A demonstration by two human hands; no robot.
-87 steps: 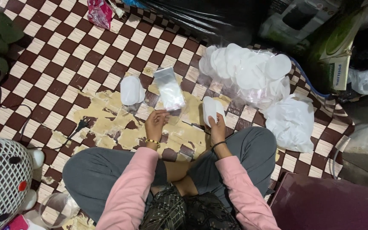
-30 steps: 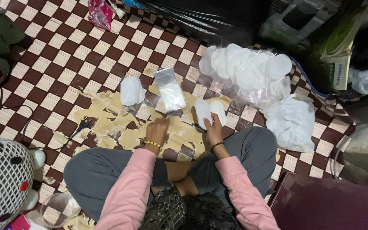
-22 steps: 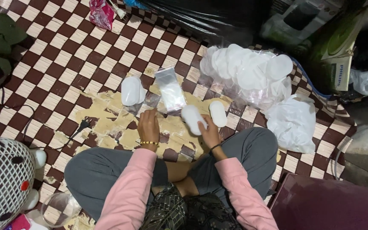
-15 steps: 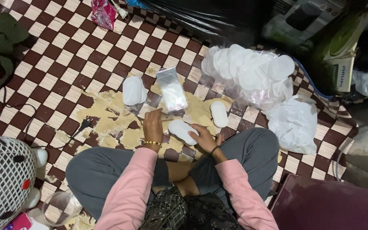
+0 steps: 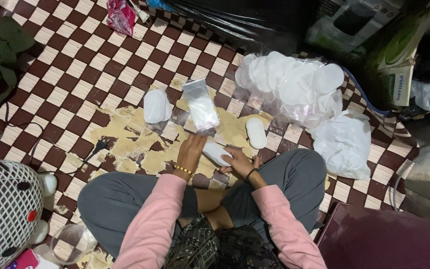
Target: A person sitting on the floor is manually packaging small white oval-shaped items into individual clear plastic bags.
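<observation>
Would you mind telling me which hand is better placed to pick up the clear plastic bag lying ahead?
Probably left: the left hand lies just below the clear bag, while the right hand cradles the white pad.

Clear plastic pouch point(image 5: 201, 104): flat, rectangular, on the checkered floor. Pink printed wrapper point(image 5: 121, 16): crumpled, at the top edge. Green-and-white carton point(image 5: 399, 65): upper right, tilted. Second carton point(image 5: 347, 22), pale with a dark picture, beside it.
</observation>
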